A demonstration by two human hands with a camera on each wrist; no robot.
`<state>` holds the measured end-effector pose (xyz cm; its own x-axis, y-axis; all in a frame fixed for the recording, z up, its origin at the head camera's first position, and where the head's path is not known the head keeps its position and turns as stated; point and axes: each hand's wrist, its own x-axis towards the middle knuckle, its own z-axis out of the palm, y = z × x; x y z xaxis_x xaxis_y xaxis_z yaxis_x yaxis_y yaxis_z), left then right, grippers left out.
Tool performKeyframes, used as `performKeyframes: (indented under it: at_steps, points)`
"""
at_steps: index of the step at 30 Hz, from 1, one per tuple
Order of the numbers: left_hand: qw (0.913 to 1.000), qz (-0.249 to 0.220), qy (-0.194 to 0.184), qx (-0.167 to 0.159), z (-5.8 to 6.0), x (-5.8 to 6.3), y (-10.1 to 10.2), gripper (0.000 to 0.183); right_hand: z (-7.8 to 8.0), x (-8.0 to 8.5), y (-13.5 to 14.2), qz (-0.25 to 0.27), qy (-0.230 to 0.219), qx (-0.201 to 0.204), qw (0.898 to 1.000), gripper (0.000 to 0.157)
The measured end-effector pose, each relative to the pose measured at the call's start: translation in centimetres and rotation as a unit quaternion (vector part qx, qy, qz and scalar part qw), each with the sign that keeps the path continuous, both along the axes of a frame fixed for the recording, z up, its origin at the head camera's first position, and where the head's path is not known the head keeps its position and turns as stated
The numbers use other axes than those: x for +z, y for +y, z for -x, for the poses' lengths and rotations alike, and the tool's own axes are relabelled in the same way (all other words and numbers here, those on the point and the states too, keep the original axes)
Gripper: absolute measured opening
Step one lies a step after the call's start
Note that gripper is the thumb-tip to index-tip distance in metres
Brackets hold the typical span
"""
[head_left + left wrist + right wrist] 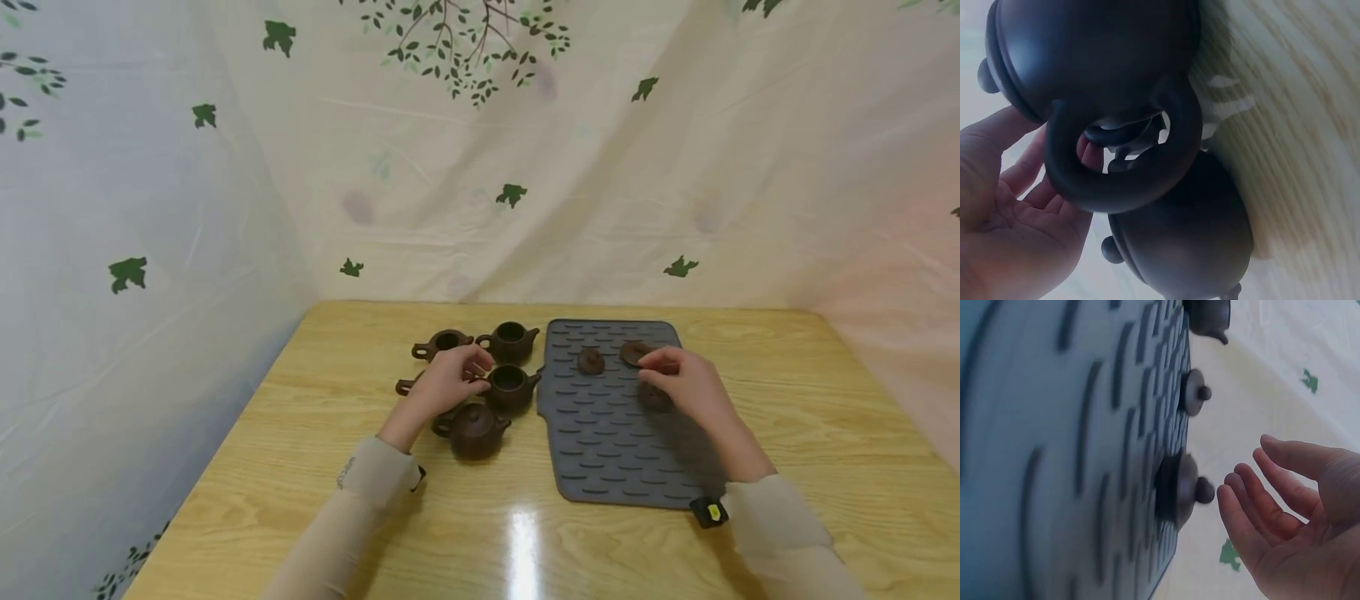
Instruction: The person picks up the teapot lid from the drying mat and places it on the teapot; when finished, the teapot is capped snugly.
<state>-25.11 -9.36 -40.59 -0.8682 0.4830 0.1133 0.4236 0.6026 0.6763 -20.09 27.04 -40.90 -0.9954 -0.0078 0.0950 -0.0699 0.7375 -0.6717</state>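
My left hand (450,379) hovers over a group of small dark brown teapots, its fingers loosely bent. Under it, the middle-left teapot (406,387) is mostly hidden. In the left wrist view a lidded teapot (1097,56) and its ring handle stand in front of the fingers; another lidded teapot (1185,231) is beside it. Above a grey mat, my right hand (693,387) has relaxed fingers with nothing between them. The right wrist view shows its fingertips apart from the knob of a round lid (1185,490). A second lid (1192,392) lies farther along the mat.
Lidless teapots stand at the back left (446,340), back right (512,340) and middle right (510,390). A lidded teapot (474,432) stands in front. The ridged mat (600,479) lies right of them on the wooden table (450,525). Behind hangs a leaf-patterned curtain (435,208).
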Motion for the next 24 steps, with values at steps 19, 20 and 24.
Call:
performKeyframes:
  at_steps: [19,20,24]
  points:
    - [0.9981,0.046,0.009,0.040,0.2,-0.3,1.2,0.018,-0.5,-1.5,2.7,-0.026,-0.059,0.007,0.998,0.026]
    - [0.9979,0.049,0.011,0.041,0.2,-0.2,1.3,0.018,-0.4,-1.6,2.7,-0.028,-0.062,0.007,0.998,0.026]
    - [0.9967,0.066,0.019,0.045,0.3,-0.2,1.4,0.016,-0.3,-1.5,2.7,-0.033,-0.068,0.003,0.997,0.025]
